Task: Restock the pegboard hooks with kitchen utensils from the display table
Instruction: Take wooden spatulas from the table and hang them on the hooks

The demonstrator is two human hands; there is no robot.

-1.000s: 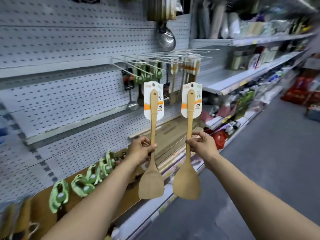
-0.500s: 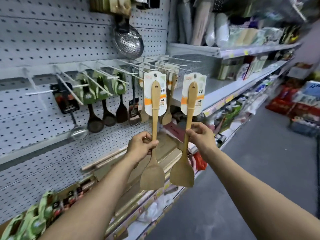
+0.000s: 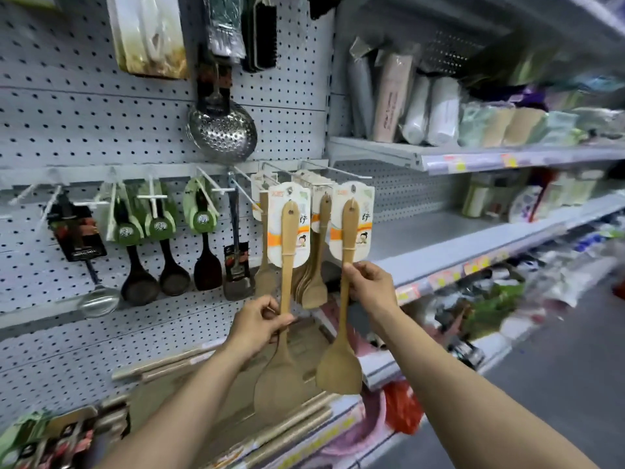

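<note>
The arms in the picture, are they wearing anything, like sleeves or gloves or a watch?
No. Both arms are bare as far as the picture shows, with no sleeves in view. The left hand and the right hand have no gloves, and no watch, bracelet or ring shows on either wrist or on the fingers.

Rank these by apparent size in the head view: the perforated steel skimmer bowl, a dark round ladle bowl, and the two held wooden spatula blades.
1-2. The two wooden spatula blades, look alike and nearest the camera, so unsure.
3. Perforated steel skimmer bowl.
4. Dark round ladle bowl.
</note>
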